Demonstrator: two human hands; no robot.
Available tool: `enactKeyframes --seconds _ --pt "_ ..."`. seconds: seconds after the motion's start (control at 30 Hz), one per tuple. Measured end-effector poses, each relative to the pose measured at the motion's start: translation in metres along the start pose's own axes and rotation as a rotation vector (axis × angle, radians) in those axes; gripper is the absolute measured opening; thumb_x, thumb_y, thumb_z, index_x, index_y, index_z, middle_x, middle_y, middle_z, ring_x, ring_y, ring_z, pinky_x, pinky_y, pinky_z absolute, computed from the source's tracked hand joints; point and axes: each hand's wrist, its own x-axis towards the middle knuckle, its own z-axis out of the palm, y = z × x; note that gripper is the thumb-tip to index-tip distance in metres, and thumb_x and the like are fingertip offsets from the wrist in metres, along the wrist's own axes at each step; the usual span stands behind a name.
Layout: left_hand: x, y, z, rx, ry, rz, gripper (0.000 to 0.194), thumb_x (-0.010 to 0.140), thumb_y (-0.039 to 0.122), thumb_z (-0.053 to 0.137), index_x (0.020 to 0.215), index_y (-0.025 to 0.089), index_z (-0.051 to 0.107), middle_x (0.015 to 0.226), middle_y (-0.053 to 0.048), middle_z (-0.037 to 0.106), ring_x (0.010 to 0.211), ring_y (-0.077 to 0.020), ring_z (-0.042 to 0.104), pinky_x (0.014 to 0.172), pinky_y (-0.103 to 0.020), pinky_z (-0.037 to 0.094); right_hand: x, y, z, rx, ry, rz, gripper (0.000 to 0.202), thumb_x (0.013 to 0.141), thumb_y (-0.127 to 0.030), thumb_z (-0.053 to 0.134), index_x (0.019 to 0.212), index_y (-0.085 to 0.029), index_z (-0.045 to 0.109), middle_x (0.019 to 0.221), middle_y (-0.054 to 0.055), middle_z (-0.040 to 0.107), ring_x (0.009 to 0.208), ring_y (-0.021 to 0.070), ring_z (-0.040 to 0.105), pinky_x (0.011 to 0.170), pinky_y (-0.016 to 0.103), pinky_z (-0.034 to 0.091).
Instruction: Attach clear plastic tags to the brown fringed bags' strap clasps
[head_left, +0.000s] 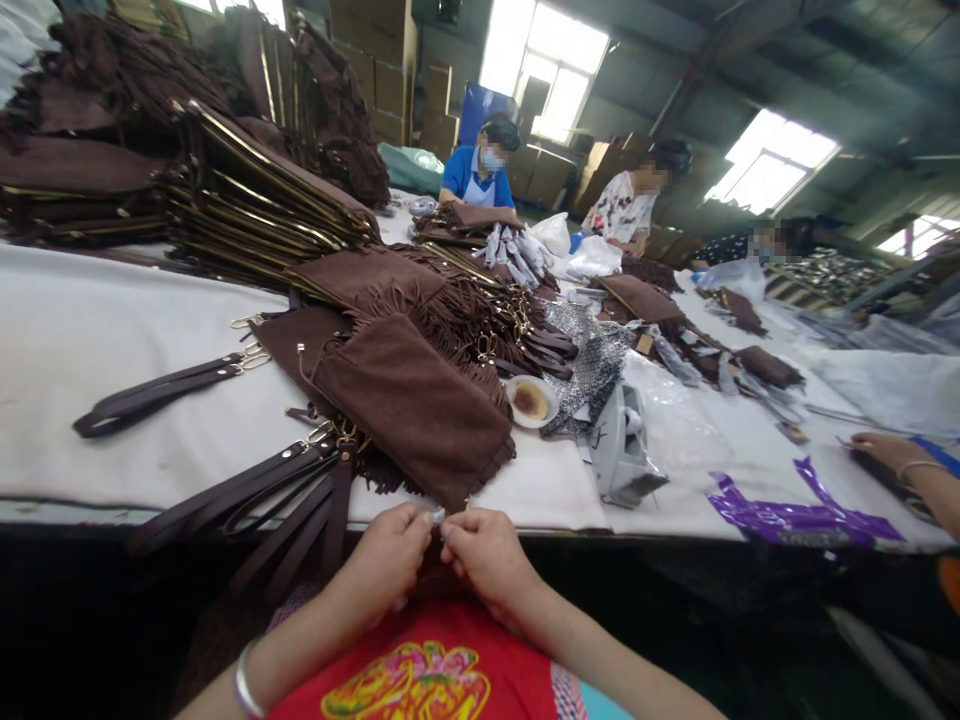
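- Pinching narrowly, the left hand (396,555) holds a small pale item (437,516) at its fingertips, too small to make out.
- The right hand (487,555) is just beside it, thumb and fingers drawn together; whether anything is between them I cannot tell.
- Both hands are at the near edge of the table (120,300), in front of a red apron (517,675) with a yellow and pink flower; a silver bangle (246,682) circles the left wrist.
- Just beyond the hands, a brown pouch (420,410) lies flat on other brown pieces, its near corner at the table edge.
- Left of it are dark straps (300,490) with gold clips, some hanging over the edge.
- Behind stand stacked pouches (262,200) with gold-coloured trim.
- Right of the pouch are a white bowl (551,405) with brown contents, patterned cloth (589,350), an upright iron (619,450) and purple plastic (802,515).
- A person in a blue shirt (459,172) and one in a flowered top (619,208) are across the table; another person's hand (889,450) is at far right.
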Motion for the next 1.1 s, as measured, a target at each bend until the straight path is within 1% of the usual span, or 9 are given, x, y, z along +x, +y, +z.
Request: enactKeyframes --seconds 0.07,0.13,0.4,0.6,0.73,0.8,0.93,1.03,1.1 --pt "-0.002 -0.002 0.002 -0.163 -0.054 -0.104 0.030 0.075 0.049 0.050 0.067 0.022 0.041 0.050 0.011 0.031 0.040 -0.0067 0.021 0.042 -0.021 0.014 -0.001 0.001 0.000 0.013 -0.011 0.006 0.020 0.074 -0.020 0.051 0.055 -0.015 0.057 0.046 -0.003 0.051 0.036 0.0061 0.034 0.037 0.019 0.022" --pt "-0.003 -0.004 0.003 -0.238 -0.096 -0.132 0.035 0.070 0.054 0.055 0.068 0.022 0.040 0.051 0.012 0.029 0.041 -0.0049 0.017 0.042 -0.020 0.011 -0.001 0.003 -0.001 0.010 -0.025 -0.003 0.021 0.073 -0.019 0.051 0.053 -0.016 0.057 0.044 -0.004 0.048 0.036 0.0059 0.032 0.038 0.020 0.020" --pt "-0.001 -0.006 -0.001 -0.054 -0.008 -0.038 0.046 0.068 0.061 0.061 0.058 0.020 0.043 0.045 0.008 0.034 0.040 -0.0059 0.027 0.040 -0.020 0.017 -0.001 0.007 -0.004 -0.083 -0.004 -0.060 0.025 0.077 -0.021 0.052 0.053 -0.016 0.058 0.041 -0.006 0.041 0.040 0.0075 0.033 0.044 0.021 0.025" --pt "-0.009 -0.005 -0.003 -0.451 -0.253 -0.194 0.044 0.066 0.057 0.070 0.072 0.018 0.050 0.049 0.012 0.028 0.041 -0.0028 0.013 0.039 -0.017 0.009 0.000 0.005 -0.001 -0.075 -0.010 -0.053 0.021 0.073 -0.013 0.049 0.056 -0.015 0.062 0.045 -0.004 0.049 0.043 0.0083 0.038 0.045 0.020 0.029" --pt "-0.013 -0.005 -0.004 -0.576 -0.330 -0.295 0.044 0.066 0.053 0.074 0.074 0.018 0.050 0.049 0.013 0.024 0.042 -0.0026 0.007 0.039 -0.016 0.006 0.006 0.007 0.002 -0.191 0.010 -0.082 0.022 0.072 -0.013 0.050 0.057 -0.015 0.065 0.051 -0.001 0.059 0.046 0.0093 0.047 0.045 0.020 0.031" --pt "-0.015 -0.007 -0.002 -0.521 -0.305 -0.258 0.045 0.068 0.057 0.070 0.074 0.018 0.050 0.049 0.013 0.025 0.042 -0.0033 0.008 0.038 -0.017 0.007 0.007 0.007 0.001 -0.282 0.021 -0.080 0.024 0.073 -0.013 0.050 0.054 -0.015 0.065 0.049 -0.001 0.058 0.045 0.0097 0.049 0.044 0.020 0.031" --pt "-0.017 -0.014 0.001 -0.248 -0.098 -0.074 0.045 0.075 0.063 0.058 0.071 0.019 0.052 0.047 0.010 0.031 0.039 -0.0065 0.018 0.037 -0.020 0.014 0.003 0.008 -0.005 -0.230 -0.069 -0.088 0.021 0.074 -0.018 0.054 0.056 -0.015 0.065 0.047 -0.002 0.056 0.044 0.0081 0.046 0.045 0.019 0.033" --pt "-0.021 -0.013 0.004 -0.082 -0.024 0.109 0.041 0.080 0.057 0.055 0.064 0.019 0.051 0.052 0.005 0.040 0.047 -0.0106 0.034 0.044 -0.022 0.027 -0.002 0.012 -0.005 0.035 -0.135 -0.040 0.024 0.077 -0.034 0.060 0.064 -0.014 0.064 0.047 -0.004 0.051 0.040 0.0068 0.040 0.043 0.019 0.030" --pt "-0.025 -0.008 0.006 -0.030 -0.001 0.201 0.039 0.082 0.051 0.053 0.061 0.019 0.050 0.055 0.004 0.042 0.053 -0.0123 0.038 0.050 -0.024 0.033 -0.004 0.015 -0.001 0.321 -0.200 0.007 0.030 0.073 -0.044 0.065 0.068 -0.015 0.062 0.052 -0.003 0.053 0.044 0.0085 0.044 0.046 0.021 0.035"
